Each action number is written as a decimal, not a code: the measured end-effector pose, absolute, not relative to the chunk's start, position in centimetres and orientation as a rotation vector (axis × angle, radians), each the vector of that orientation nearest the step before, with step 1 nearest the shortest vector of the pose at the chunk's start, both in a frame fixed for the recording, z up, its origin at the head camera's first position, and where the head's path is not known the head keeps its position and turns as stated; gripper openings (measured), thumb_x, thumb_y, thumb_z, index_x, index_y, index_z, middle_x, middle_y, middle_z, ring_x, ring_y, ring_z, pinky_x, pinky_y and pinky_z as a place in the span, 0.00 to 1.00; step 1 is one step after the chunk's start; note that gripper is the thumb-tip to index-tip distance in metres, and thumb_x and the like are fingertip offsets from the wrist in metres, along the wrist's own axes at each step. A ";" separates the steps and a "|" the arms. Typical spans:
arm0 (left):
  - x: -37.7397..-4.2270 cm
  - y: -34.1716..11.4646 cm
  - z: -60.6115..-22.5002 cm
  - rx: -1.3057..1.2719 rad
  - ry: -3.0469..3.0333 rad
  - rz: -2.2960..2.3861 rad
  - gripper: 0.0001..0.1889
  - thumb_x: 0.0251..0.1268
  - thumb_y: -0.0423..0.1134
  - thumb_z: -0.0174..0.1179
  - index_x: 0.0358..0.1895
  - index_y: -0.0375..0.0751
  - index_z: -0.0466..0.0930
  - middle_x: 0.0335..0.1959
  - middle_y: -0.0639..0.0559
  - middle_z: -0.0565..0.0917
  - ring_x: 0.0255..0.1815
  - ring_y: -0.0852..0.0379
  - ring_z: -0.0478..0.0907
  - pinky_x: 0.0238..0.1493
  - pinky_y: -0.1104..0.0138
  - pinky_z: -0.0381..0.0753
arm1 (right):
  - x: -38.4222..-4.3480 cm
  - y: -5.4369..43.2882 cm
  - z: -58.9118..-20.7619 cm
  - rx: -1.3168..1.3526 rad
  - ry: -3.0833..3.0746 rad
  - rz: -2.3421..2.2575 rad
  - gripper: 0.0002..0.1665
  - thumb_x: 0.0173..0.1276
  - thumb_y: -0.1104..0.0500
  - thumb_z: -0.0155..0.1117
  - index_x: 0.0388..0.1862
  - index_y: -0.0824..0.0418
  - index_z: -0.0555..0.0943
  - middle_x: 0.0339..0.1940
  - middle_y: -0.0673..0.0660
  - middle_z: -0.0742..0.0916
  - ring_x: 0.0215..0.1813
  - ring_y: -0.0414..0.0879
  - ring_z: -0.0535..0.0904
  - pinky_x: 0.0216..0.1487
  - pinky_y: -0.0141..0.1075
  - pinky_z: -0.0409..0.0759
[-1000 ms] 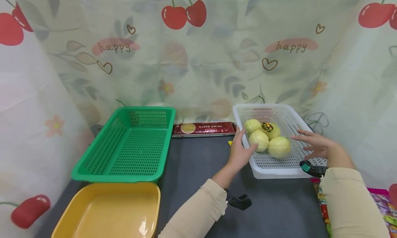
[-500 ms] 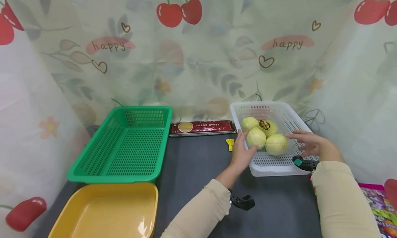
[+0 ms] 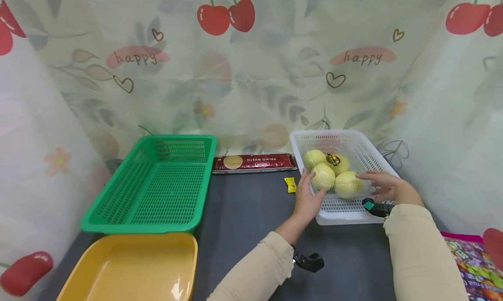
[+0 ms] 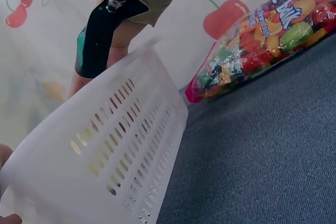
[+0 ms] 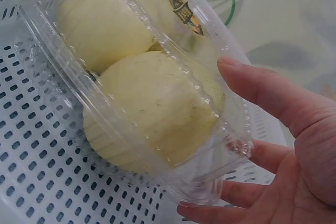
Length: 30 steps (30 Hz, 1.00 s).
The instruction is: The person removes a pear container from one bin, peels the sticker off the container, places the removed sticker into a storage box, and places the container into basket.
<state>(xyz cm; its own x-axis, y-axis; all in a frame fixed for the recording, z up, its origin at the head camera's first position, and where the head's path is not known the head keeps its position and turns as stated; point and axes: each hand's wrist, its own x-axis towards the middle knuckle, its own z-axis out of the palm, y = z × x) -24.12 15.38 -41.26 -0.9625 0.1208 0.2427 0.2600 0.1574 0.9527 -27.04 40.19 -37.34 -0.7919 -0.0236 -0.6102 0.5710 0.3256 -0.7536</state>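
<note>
A clear plastic clamshell box holding several pale yellow-green round fruits [image 3: 348, 185] lies in a white perforated basket [image 3: 346, 217]. Over the basket's near left side is my left hand [image 3: 308, 200], thumb and fingers spread beside the box's left end. Only its fingertips show at the edge of the left wrist view, so I cannot tell whether they touch the box. My right hand [image 5: 299, 156] is at the box's right end. Its thumb lies by the upper edge, and its fairly straight fingers reach against the side and lower edge. A dark label [image 5: 185, 14] marks the lid.
A green perforated basket [image 3: 206, 196] stands at left, with a yellow tray [image 3: 145, 266] before it. A dark red packet [image 3: 255, 162] lies against the back curtain. Beside the white basket is a small yellow wrapped piece [image 3: 291, 184]. A colourful candy bag [image 4: 262, 38] lies at right.
My right hand has moved left, from apart from the box to its right end. The left hand has shifted slightly right over the basket's side. The box has not visibly moved within the basket.
</note>
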 end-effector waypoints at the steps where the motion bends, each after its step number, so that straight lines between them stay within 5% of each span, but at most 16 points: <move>1: -24.1 15.3 -41.3 -0.384 -2.305 -1.930 0.26 0.55 0.30 0.61 0.60 0.33 0.70 0.72 0.40 0.58 0.72 0.45 0.58 0.71 0.56 0.59 | -27.1 40.1 -37.5 0.490 2.061 -1.506 0.60 0.65 0.38 0.53 0.71 0.56 0.21 0.70 0.72 0.27 0.71 0.74 0.33 0.69 0.61 0.52; 22: -24.2 14.8 -41.4 -0.381 -2.389 -1.946 0.32 0.51 0.22 0.54 0.65 0.33 0.65 0.74 0.45 0.55 0.73 0.46 0.54 0.71 0.56 0.58 | -27.6 38.3 -39.0 0.688 1.960 -1.670 0.65 0.61 0.36 0.57 0.73 0.61 0.25 0.74 0.71 0.37 0.76 0.64 0.42 0.73 0.49 0.53; 30: -24.3 14.7 -41.4 -0.416 -2.385 -1.929 0.33 0.49 0.20 0.51 0.66 0.31 0.63 0.73 0.43 0.56 0.72 0.46 0.56 0.70 0.57 0.60 | -28.1 37.8 -39.1 0.731 1.953 -1.744 0.59 0.61 0.38 0.59 0.75 0.61 0.37 0.75 0.72 0.42 0.75 0.60 0.46 0.73 0.47 0.55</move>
